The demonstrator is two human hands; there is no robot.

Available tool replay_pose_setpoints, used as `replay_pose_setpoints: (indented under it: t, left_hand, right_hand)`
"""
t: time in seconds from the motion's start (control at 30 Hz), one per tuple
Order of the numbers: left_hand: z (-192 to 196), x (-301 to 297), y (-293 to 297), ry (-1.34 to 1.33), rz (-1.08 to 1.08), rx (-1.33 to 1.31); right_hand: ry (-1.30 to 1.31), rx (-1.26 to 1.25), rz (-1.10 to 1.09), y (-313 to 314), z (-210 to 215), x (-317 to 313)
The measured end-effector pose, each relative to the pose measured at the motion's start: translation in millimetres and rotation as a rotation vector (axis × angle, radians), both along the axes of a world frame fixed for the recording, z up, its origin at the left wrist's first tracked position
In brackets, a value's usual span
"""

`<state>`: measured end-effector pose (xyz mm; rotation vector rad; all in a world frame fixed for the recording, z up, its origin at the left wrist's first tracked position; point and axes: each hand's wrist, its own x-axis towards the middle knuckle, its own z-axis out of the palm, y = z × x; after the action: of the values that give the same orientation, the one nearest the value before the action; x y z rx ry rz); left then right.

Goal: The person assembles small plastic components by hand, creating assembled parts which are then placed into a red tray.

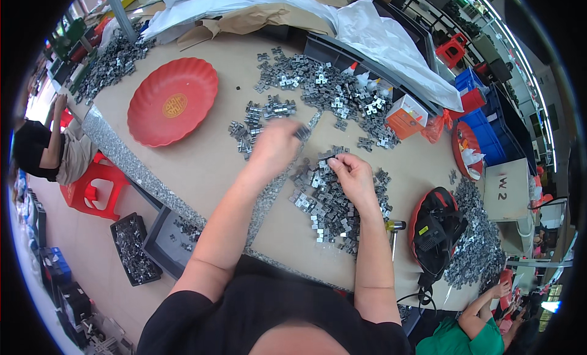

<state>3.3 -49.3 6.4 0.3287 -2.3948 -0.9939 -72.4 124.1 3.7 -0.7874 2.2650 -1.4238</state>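
Note:
My left hand [275,148], smeared by motion, is over the middle of the table with a small dark metal part [302,133] at its fingertips. Just to its right, my right hand [356,179] pinches at the upper edge of a heap of small metal clips [333,202]; a small metal part shows at thumb and forefinger, its outline lost against the heap. Beyond my left hand lies a smaller group of clips [254,120], partly set in rows. A larger heap of clips [330,89] spreads farther back.
A red scalloped plate [153,120] lies left. An orange-and-white box [406,117] and a grey bin [348,55] are at the back. Right of my forearm are a yellow-and-black-handled tool [395,225] and a black bag [435,230] on a red dish. Other people sit at both sides.

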Motion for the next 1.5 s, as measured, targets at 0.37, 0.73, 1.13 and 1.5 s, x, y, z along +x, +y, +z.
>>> replay_pose_setpoints:
  t: [0.37, 0.73, 1.13, 1.5]
  left_hand:
    - [1, -25, -48, -0.495, -0.114, -0.357]
    - [7, -22, -31, -0.460, -0.061, -0.582]
    - [2, -30, -24, -0.218, -0.152, -0.566]
    - [4, -23, -12, -0.047, -0.382, 1.526]
  right_hand:
    - [0.406, 0.317, 0.287, 2, 30, 17]
    - [0.181, 0.438, 0.091, 19, 48, -5]
    - [0.417, 0.561, -0.114, -4, 20, -66]
    - [0.393, 0.514, -0.034, 21, 2, -86]
